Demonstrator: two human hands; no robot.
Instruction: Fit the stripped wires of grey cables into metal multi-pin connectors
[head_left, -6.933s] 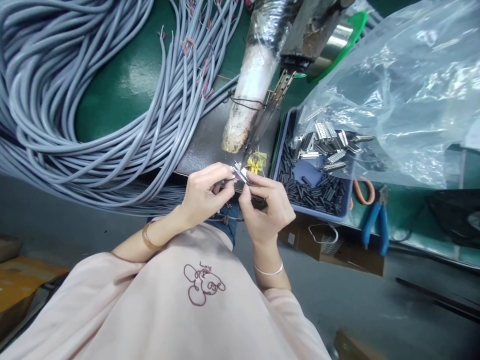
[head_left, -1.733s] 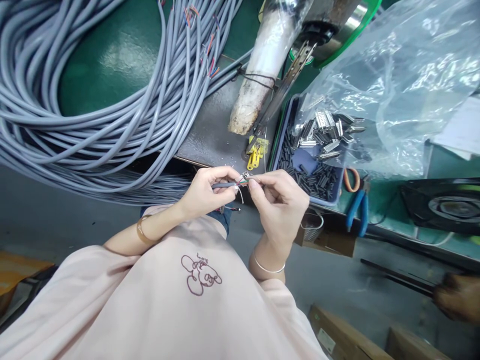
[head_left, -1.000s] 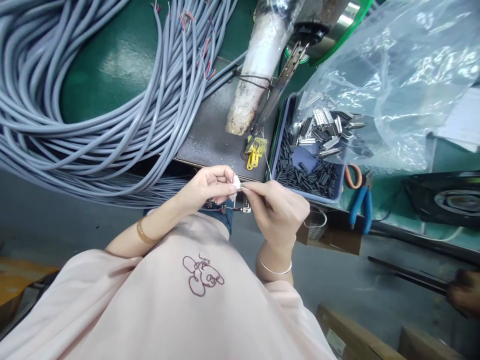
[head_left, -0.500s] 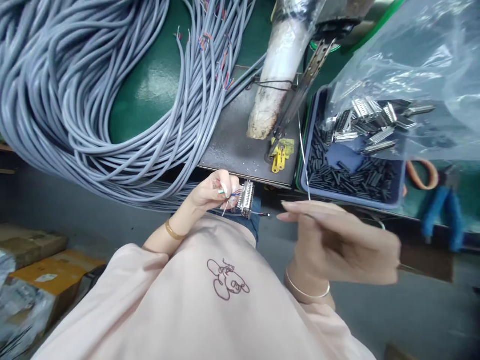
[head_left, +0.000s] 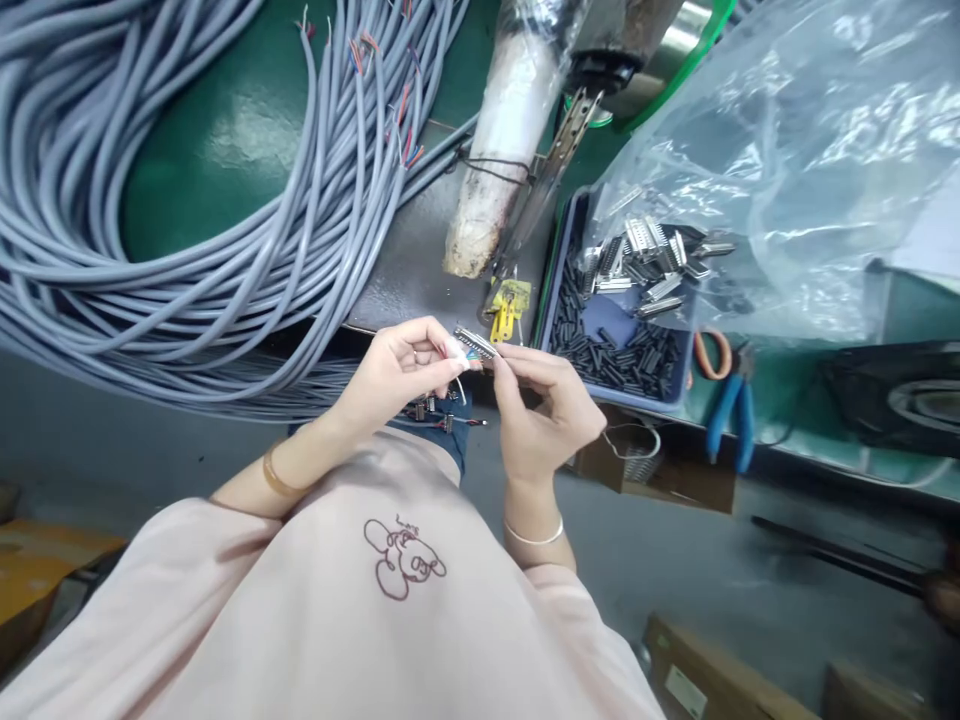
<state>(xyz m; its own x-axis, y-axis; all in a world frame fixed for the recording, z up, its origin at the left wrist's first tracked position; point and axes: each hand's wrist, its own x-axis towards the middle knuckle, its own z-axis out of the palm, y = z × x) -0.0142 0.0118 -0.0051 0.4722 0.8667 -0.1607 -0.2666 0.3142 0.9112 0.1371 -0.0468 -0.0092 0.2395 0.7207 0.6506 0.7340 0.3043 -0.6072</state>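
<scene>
Above my lap, my left hand (head_left: 405,370) is closed, pinching a cable's thin coloured wires (head_left: 472,354) between thumb and fingers. A silver multi-pin connector (head_left: 475,343) lies at the wire ends, tilted down toward the right. My right hand (head_left: 544,405) pinches the connector's right end between thumb and forefinger. My fingers partly hide where the wires meet the pins. Just below, more small connectors (head_left: 431,407) on cable ends hang over my lap. The soldering iron (head_left: 544,180) stands behind my hands, its tip over yellow pieces (head_left: 508,312) on the dark plate.
Many grey cables (head_left: 300,260) lie looped across the left of the green table. A blue tray (head_left: 645,400) holds black sleeves and metal connectors, partly under a clear plastic bag (head_left: 765,180). Blue-handled cutters (head_left: 731,405) and orange handles (head_left: 712,353) are right of it.
My right hand has moved left from beside the tray to the connector and now grips it. The connector has turned in my left hand. The whole view has shifted right.
</scene>
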